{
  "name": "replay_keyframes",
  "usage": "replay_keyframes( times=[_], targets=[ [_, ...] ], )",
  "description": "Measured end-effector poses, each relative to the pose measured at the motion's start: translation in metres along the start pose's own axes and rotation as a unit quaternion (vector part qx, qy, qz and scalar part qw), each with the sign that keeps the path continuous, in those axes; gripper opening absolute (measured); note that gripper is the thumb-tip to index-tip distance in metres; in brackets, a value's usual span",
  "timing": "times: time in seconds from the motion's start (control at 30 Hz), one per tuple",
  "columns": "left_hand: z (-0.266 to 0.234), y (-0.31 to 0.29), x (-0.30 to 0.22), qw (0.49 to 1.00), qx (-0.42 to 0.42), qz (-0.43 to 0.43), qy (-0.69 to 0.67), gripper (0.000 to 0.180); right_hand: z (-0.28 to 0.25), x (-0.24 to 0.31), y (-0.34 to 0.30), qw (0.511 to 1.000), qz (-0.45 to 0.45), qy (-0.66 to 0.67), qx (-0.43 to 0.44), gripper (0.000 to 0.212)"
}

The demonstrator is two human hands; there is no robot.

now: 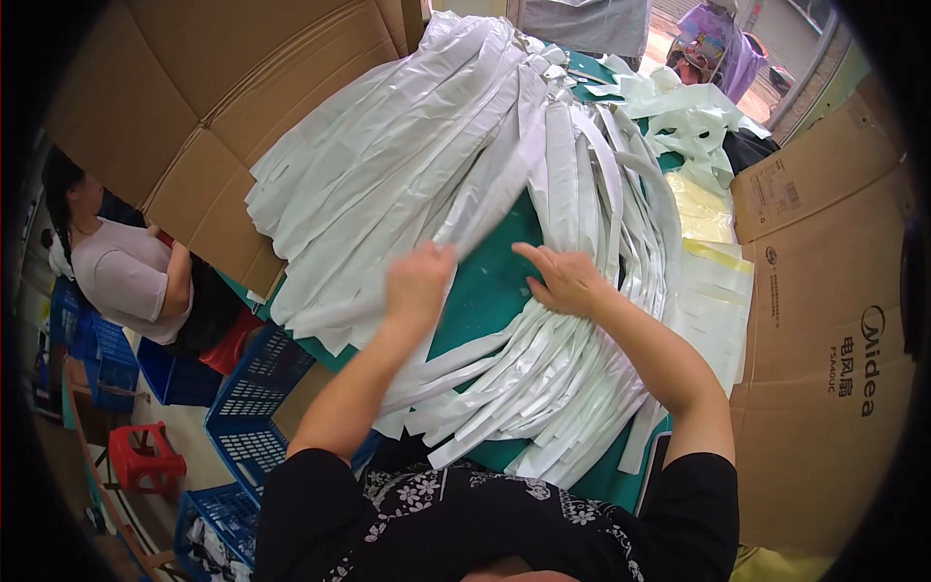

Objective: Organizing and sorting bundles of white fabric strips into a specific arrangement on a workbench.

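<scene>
Far left, one person in a pale shirt (126, 276) sits by three blue slatted plastic crates (257, 407) and one red stool (145, 458). The left hand (419, 283) pinches a glossy white plastic strip (485, 223). The right hand (567, 281) lies flat, fingers loose, on the fanned strips, too many to count, covering the green table (490, 281). Two brown cardboard sheets (824, 320) flank it.

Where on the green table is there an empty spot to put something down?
One bare patch of green table shows between the left hand and the right hand, bordered by white strips above and more strips below. A thin green edge shows near the body. Everywhere else is crowded with strips, and cardboard boxes close in the sides.
</scene>
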State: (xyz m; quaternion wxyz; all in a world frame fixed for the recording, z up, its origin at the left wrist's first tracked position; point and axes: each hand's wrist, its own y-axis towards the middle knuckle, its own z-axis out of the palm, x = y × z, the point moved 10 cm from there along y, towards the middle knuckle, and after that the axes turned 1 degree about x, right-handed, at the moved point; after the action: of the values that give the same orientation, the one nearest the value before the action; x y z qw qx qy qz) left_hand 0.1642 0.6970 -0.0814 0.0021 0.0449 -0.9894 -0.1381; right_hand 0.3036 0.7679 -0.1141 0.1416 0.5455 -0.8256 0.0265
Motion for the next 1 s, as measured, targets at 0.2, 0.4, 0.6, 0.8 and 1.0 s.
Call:
replay_keyframes(
  times=[0.2, 0.4, 0.6, 0.8, 1.0],
  targets=[
    [0.035, -0.048, -0.072, 0.958, 0.153, 0.122, -0.211, 0.020, 0.003, 0.008, 0.002, 0.996, -0.043, -0.068, -0.030, 0.028],
    [-0.044, -0.018, 0.021, 0.963, -0.239, -0.031, -0.118, 0.023, -0.035, 0.041, -0.007, 0.951, -0.246, -0.093, -0.162, 0.028],
    [0.061, -0.061, -0.091, 0.936, 0.209, 0.145, -0.245, 0.038, -0.031, 0.010, 0.030, 0.994, -0.034, 0.022, -0.097, 0.022],
    [0.056, -0.070, -0.125, 0.923, 0.267, 0.178, -0.212, 0.053, 0.071, -0.028, 0.118, 0.989, -0.018, -0.119, 0.084, 0.021],
    [0.027, -0.021, -0.005, 0.941, 0.093, -0.037, -0.322, 0.051, 0.028, -0.157, 0.049, 0.929, 0.252, -0.252, -0.097, 0.024]
  ],
)
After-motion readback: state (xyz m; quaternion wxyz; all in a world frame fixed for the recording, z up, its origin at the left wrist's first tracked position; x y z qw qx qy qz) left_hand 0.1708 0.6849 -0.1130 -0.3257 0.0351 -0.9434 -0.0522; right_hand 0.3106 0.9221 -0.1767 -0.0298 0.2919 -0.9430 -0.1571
